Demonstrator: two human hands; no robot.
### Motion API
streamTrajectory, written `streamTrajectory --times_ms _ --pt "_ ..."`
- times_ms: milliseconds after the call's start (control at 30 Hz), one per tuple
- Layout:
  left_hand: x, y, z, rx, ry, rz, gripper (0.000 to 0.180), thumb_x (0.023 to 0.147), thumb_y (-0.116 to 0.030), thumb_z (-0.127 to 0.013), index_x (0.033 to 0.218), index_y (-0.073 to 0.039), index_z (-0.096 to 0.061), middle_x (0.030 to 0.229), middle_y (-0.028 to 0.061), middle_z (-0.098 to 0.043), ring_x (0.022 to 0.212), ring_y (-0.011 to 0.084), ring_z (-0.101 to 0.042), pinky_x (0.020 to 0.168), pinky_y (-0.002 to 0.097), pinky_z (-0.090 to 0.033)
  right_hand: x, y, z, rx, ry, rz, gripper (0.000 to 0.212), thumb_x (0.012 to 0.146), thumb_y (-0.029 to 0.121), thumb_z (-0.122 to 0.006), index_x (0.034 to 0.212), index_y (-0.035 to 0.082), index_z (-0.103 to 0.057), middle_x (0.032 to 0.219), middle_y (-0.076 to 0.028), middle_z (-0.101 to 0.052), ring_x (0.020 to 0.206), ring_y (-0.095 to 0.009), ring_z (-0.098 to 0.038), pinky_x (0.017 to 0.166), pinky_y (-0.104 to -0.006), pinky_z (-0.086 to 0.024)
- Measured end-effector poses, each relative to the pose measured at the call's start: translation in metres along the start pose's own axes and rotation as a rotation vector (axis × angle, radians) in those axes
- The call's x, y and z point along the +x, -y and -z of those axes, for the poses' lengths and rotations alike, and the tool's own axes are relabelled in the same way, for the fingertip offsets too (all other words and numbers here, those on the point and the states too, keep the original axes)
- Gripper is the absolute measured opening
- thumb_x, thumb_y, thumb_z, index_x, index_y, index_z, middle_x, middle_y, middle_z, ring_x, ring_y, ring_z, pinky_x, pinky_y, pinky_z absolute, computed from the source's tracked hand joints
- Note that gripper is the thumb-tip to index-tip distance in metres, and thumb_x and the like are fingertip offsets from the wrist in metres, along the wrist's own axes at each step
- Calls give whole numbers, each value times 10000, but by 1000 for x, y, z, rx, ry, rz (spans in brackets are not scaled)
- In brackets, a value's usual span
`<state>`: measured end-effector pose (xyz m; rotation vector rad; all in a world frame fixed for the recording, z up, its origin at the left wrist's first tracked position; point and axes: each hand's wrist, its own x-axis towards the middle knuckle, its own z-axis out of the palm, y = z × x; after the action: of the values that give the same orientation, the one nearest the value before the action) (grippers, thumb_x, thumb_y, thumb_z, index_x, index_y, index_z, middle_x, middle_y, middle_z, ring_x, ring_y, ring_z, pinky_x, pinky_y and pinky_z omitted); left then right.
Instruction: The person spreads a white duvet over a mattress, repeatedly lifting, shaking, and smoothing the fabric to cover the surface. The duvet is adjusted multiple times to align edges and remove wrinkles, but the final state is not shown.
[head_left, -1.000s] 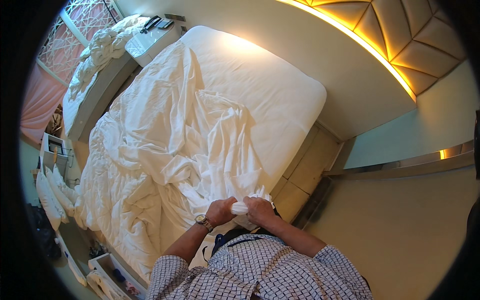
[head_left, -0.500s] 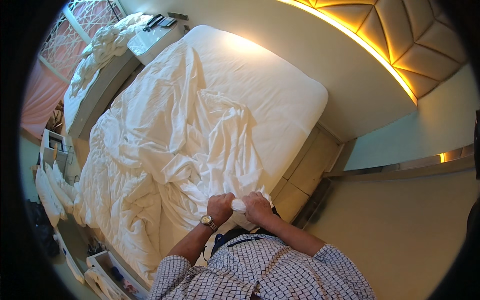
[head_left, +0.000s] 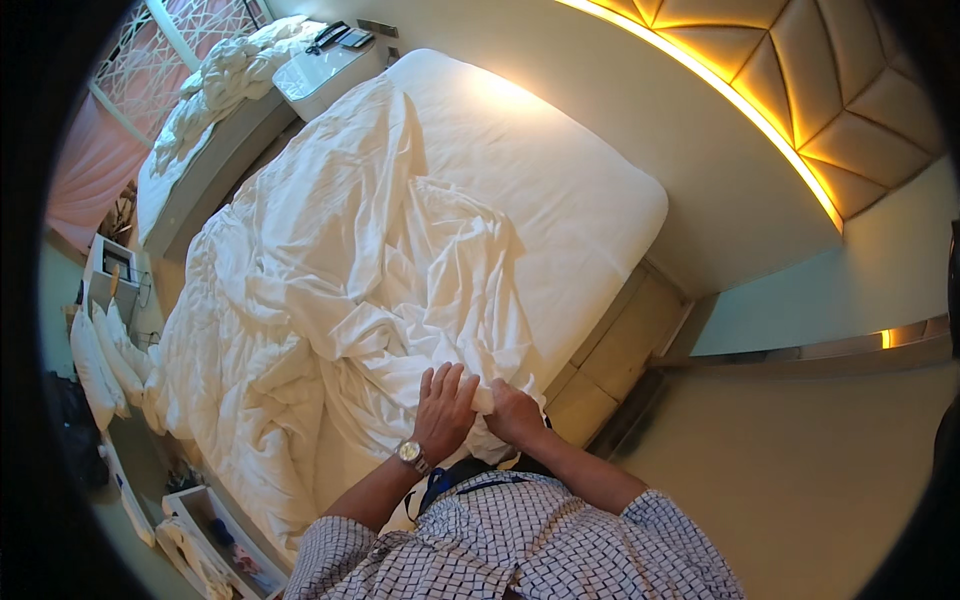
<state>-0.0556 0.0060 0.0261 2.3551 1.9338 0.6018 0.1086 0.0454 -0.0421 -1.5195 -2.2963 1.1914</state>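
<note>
A crumpled white sheet (head_left: 350, 240) lies in loose folds over the bed (head_left: 570, 190), its near end bunched at the bed's front edge. My right hand (head_left: 514, 412) is closed round a gathered bit of this sheet. Beside it, my left hand (head_left: 443, 412) lies with straightened fingers on the cloth, its thumb side next to the bunched part. A watch sits on my left wrist. To the left, a puffy white duvet (head_left: 240, 390) is heaped along the bed and hangs toward its near edge. What lies under the right fingers is hidden.
A second bed with rumpled bedding (head_left: 235, 75) stands far left, beside a white nightstand (head_left: 320, 85) bearing a telephone (head_left: 330, 38). White pillows (head_left: 100, 360) lean at the left. An open drawer-like box (head_left: 220, 540) stands at lower left. A lit padded panel (head_left: 760, 80) tops the headboard wall.
My left hand has loosened from the bunched sheet, its fingers now stretched out over the cloth. My right hand keeps its grip. The view has shifted slightly.
</note>
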Motion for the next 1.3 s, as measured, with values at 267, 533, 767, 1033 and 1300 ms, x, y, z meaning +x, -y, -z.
streamTrajectory --times_ms 267,533,767,1033,1300 --pt "-67 9 -21 -1107 468 596 578 1014 -455 -530 1202 81 -636 1125 215 -694 1083 288 -640 931 367 -492 1 18 4 74 39 1 370 813 204 -712 1080 31 -523 952 -268 -667 906 -466 -657 771 -540 -527" --pt "-52 12 -49 -1215 169 719 414 958 -266 -660 1205 67 -643 1153 144 -706 1032 223 -666 910 360 -509 -19 41 -1 61 160 18 498 841 216 -718 1194 5 -436 988 -275 -650 940 -477 -648 798 -549 -519" --pt "-46 13 -44 -1562 -251 1044 312 933 -207 -674 1130 35 -656 1047 98 -699 957 160 -649 851 319 -526 -21 60 0 228 153 203 575 893 286 -725 1279 -17 -425 1047 -329 -643 982 -507 -631 813 -541 -518" --pt "-54 29 -35 -2023 -309 999 358 927 -157 -632 1249 -8 -584 1195 106 -654 1075 235 -653 935 392 -538 1 7 2 908 479 -84 466 990 375 -601 1243 -15 -555 1151 -179 -672 1010 -276 -686 804 -392 -569" --pt "-77 12 -42 -2207 -74 1061 515 921 -197 -643 1383 -1 -527 1299 145 -644 1166 272 -638 1037 426 -502 58 -23 7 1210 270 -572 390 985 447 -599 967 58 -620 833 -73 -664 619 -178 -638 531 -298 -528"
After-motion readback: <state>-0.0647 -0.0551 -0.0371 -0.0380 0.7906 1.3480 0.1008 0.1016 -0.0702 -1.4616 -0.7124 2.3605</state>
